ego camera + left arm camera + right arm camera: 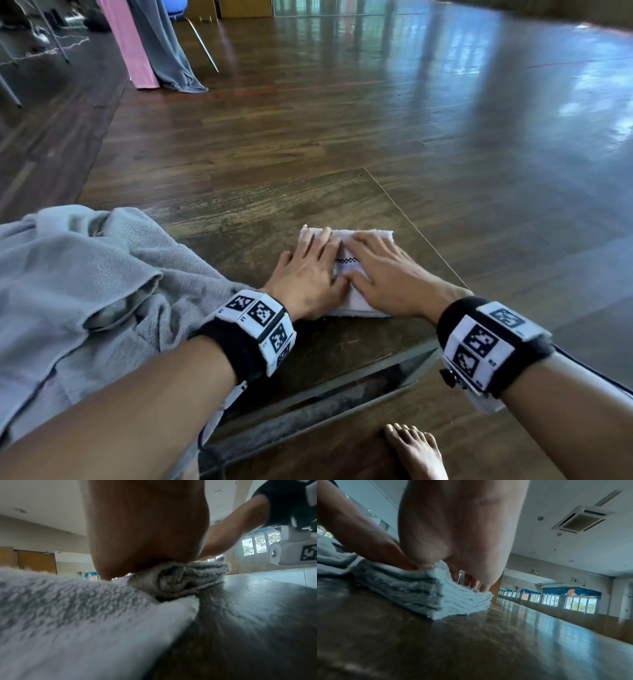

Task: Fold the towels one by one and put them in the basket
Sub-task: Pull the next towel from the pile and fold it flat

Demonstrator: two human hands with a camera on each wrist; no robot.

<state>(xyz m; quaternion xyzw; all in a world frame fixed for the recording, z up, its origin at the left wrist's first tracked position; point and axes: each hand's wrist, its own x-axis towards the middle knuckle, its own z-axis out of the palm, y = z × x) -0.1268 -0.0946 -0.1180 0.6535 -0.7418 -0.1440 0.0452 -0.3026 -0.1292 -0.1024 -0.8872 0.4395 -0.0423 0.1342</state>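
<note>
A small white towel (346, 270) with a dark checked stripe lies folded into a thick pad on the low wooden table (260, 219). My left hand (310, 270) lies flat on its left half, fingers straight. Pressing the right half is my right hand (380, 270), also flat. The right wrist view shows the folded white towel (426, 592) as several stacked layers under my right hand's fingers (476, 585). In the left wrist view the folded white towel (181, 580) sits under my left palm (145, 534). No basket is in view.
A heap of grey towels (82, 284) covers the table's left side and reaches my left forearm. The table's right edge (424, 240) runs close to the white towel. A bare foot (416, 448) is on the wooden floor below. Pink and grey cloths (150, 44) hang far left.
</note>
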